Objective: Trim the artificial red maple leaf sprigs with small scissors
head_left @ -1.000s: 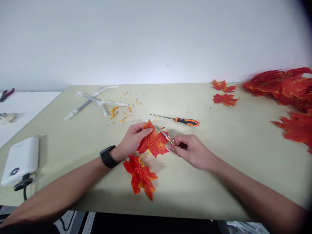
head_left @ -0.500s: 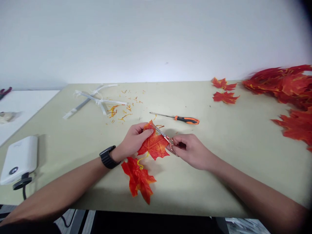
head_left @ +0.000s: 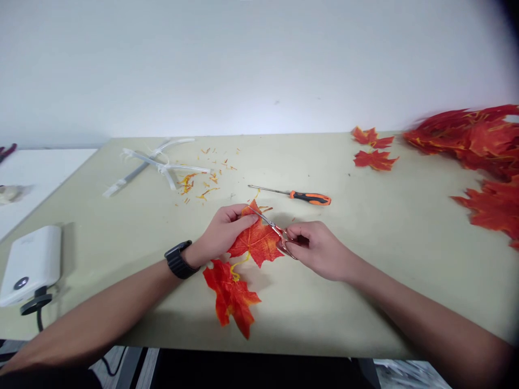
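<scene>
My left hand (head_left: 230, 231) pinches a red-orange artificial maple leaf (head_left: 259, 242) near its upper edge, thumb on top. A yellow stem joins it to a second maple leaf (head_left: 233, 297), which hangs nearer the table's front edge. In my right hand (head_left: 320, 250) is a small pair of scissors (head_left: 272, 224) with rose-gold handles, fingers in the loops. The blades lie across the upper part of the held leaf, their tips close to my left fingertips. Whether they are cutting through cannot be made out. Just beyond the hands lies a screwdriver (head_left: 310, 198) with an orange and black handle.
Orange and yellow scraps (head_left: 188, 183) are scattered left of the screwdriver, beside crossed translucent tubes (head_left: 140, 170). A white power bank (head_left: 34, 265) with a cable stands at left. Two joined leaves (head_left: 375, 160) and a large leaf pile (head_left: 474, 138) lie at right on the table (head_left: 389, 227).
The scissors have shifted very slightly against the held leaf, whose upper tip now shows above the blades. Both hands have stayed almost in place.
</scene>
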A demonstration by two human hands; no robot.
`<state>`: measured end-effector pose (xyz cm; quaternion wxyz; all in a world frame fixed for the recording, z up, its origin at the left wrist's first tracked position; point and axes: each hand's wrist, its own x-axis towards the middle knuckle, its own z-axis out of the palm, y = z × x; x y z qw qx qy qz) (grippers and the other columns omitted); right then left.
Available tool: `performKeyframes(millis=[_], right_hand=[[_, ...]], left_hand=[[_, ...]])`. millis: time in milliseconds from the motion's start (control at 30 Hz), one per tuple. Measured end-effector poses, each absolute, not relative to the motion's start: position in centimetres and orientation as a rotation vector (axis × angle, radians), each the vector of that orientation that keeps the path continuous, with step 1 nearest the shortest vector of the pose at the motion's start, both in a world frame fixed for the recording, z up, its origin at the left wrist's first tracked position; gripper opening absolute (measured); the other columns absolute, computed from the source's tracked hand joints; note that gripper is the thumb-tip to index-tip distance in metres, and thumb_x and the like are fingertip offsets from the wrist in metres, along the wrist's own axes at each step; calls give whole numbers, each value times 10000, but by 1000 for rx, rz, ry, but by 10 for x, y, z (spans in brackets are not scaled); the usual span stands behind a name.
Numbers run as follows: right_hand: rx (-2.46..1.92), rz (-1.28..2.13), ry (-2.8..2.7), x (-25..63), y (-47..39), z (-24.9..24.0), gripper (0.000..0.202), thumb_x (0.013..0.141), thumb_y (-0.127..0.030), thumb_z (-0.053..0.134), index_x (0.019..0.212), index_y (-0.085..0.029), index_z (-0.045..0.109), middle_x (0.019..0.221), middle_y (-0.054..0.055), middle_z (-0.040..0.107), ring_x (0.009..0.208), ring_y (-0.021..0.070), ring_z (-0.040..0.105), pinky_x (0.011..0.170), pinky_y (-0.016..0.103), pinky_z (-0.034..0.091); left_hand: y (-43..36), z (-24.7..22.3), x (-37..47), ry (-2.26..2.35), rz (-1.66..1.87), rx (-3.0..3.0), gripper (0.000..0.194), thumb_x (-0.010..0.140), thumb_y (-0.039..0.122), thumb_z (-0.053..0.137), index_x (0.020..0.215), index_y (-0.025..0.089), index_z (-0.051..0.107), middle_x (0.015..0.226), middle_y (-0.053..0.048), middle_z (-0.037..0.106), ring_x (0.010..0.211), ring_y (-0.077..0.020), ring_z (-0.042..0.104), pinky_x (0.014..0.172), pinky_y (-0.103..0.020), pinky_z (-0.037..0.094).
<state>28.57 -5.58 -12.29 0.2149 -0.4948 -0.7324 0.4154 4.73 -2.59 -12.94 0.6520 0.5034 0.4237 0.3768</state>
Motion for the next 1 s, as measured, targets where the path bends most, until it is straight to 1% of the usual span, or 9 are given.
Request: performKeyframes(millis=[133,233,333,433,567,767,867,1000], right_hand=[[-1340,1267,-1941,291,-52,-119,403,904,-356,619,615,-190,392,620,-27,395,586,104,324,532,268,269],[-1338,1363,-1819,295,-50,-111,385,899,-373,613,619,-188,424,624,-24,395,593,104,331,537,267,276],[-1295,1340,-1730,295,-53,-102,372,884,-358,605,612,-185,419,628,-23,395,590,99,320,536,266,265],[-1276,1340,-1744,290,-59,-101,337,874,-320,606,619,-186,431,618,-29,393,585,99,320,534,268,264],[-1338,1250,-1856,283,-64,-110,352,859,-274,610,599,-192,387,598,-32,393,583,102,325,533,273,273],[-1363,1169,-1950,281,-61,-120,310,871,-273,579,612,-191,429,616,-25,452,584,106,368,539,276,290],[-1356,1167,-1952,282,-60,-122,308,870,-264,575,613,-193,421,623,-26,459,584,105,375,540,275,298],[-1361,1154,-1953,283,-60,-123,301,877,-268,573,623,-191,429,639,-25,473,590,104,380,538,274,295]], left_hand=[[-24,-129,46,1019,868,1159,238,856,402,749,894,167,734,756,-13,680,623,-119,592,593,-232,480],[-25,-129,45,1083,894,1238,251,870,417,730,846,168,702,700,4,634,574,-103,537,538,-219,423],[-27,-129,45,1115,890,1304,256,888,417,710,818,173,681,685,15,607,569,-94,506,532,-212,399],[-31,-129,47,1088,888,1308,247,902,413,697,841,174,694,711,11,615,599,-98,517,562,-214,416],[-34,-127,50,1014,893,1248,238,897,407,704,875,171,727,763,-7,657,648,-116,564,612,-227,469],[-35,-125,51,952,859,1145,230,859,395,745,917,175,775,859,-40,740,734,-157,655,701,-261,545],[-35,-124,52,945,867,1089,215,847,381,757,907,176,778,847,-37,739,734,-159,662,703,-263,544],[-35,-125,52,940,900,1070,218,869,390,749,888,173,767,811,-22,724,697,-136,643,678,-241,526]])
